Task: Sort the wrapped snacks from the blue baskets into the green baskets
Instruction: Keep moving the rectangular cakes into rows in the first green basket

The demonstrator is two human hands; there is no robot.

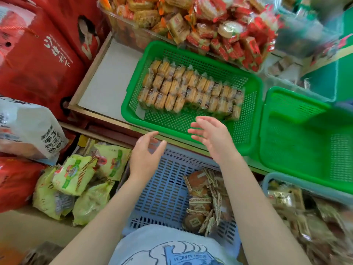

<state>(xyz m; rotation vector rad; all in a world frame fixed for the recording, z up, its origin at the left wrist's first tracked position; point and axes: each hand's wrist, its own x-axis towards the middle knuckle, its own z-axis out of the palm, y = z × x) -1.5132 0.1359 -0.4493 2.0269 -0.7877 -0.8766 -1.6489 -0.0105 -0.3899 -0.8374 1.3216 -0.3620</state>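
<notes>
A blue basket (168, 190) sits right below me with several brown wrapped snacks (204, 203) piled at its right side. Beyond it stands a green basket (252, 111) holding neat rows of wrapped yellow biscuits (189, 88). A second green basket (298, 142) to the right holds nothing. My left hand (145, 155) hovers over the blue basket's far rim, fingers apart and holding nothing. My right hand (212, 136) is over the near rim of the first green basket, fingers spread, also holding nothing.
Yellow-green snack bags (80, 186) lie at the left. Red gift boxes (38, 60) and a white bag (28, 129) stand further left. A clear bin of red and orange snacks (200, 22) is at the back. Another pale blue basket (273, 178) with dark wrapped snacks sits at the right.
</notes>
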